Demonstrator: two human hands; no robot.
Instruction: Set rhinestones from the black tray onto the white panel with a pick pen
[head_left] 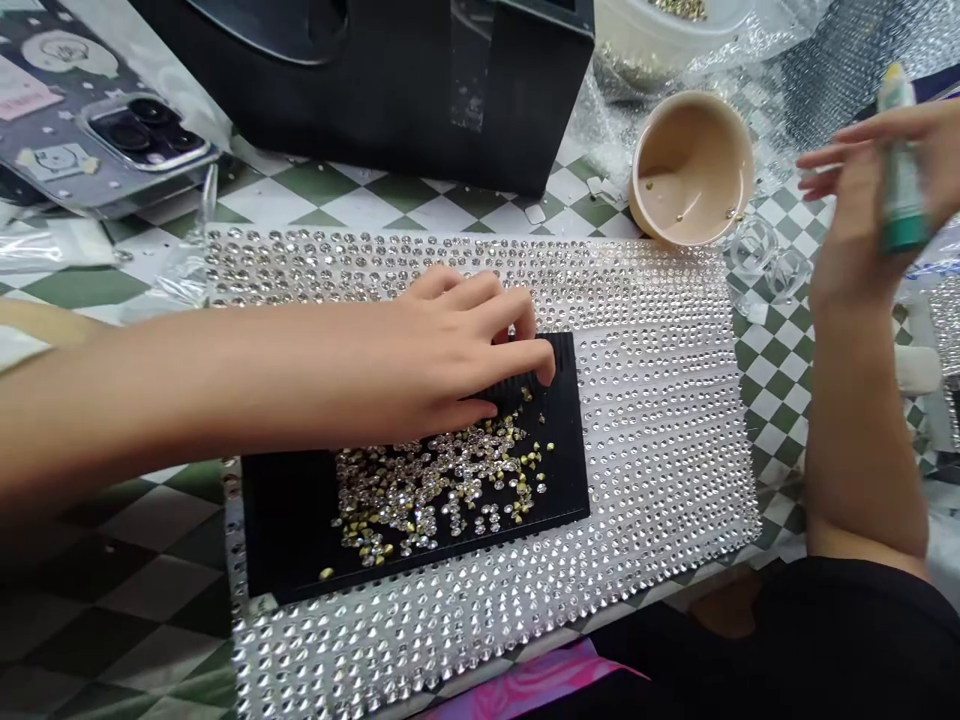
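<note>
My left hand (480,345) reaches over a black tray (289,515), fingers bent and apart, a fingertip down at the tray's ridged upper part. Loose clear rhinestones with gold backs (427,495) lie scattered in the tray below this hand. Under the tray is a white sheet (660,430) covered in rows of rhinestones. At the right, my right hand (862,210), somewhat blurred, is raised above the table with a green-and-white tube (900,170) against its palm. The tube has a dark green end and a yellow tip.
A beige cup (694,165) with a few stones inside stands beyond the sheet. Behind are a large black box (420,110) and a plastic tub (690,40). A phone (97,120) lies at the far left. Small clear plastic pieces (772,260) sit beside the cup.
</note>
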